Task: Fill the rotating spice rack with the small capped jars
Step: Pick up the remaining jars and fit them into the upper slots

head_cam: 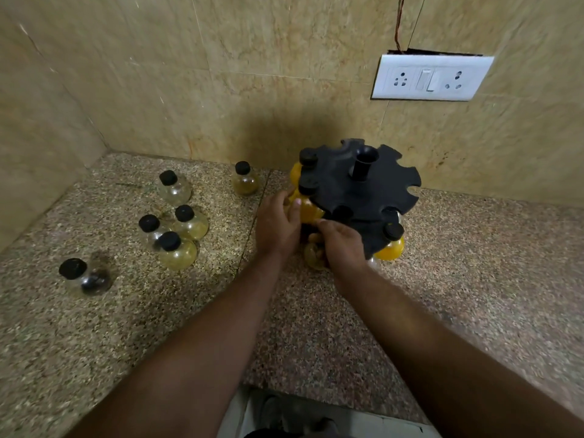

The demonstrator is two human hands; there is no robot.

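Observation:
The black spice rack [363, 188] stands on the counter by the back wall, its notched top disc tilted toward me. Yellow-filled jars with black caps hang in its left notches, and another yellow jar [390, 248] hangs at the right. My left hand [278, 226] cups a yellow jar [308, 210] at the rack's left edge. My right hand [343, 245] reaches under the disc and grips a pale jar [313, 256] on the lower tier. Several loose jars [186, 219] stand to the left.
A lone jar [245, 180] stands near the back wall and a dark-content jar [85, 278] sits far left. Tiled walls meet in a corner at the left. A white socket plate [431, 78] is on the wall above the rack. The counter's front edge runs below my arms.

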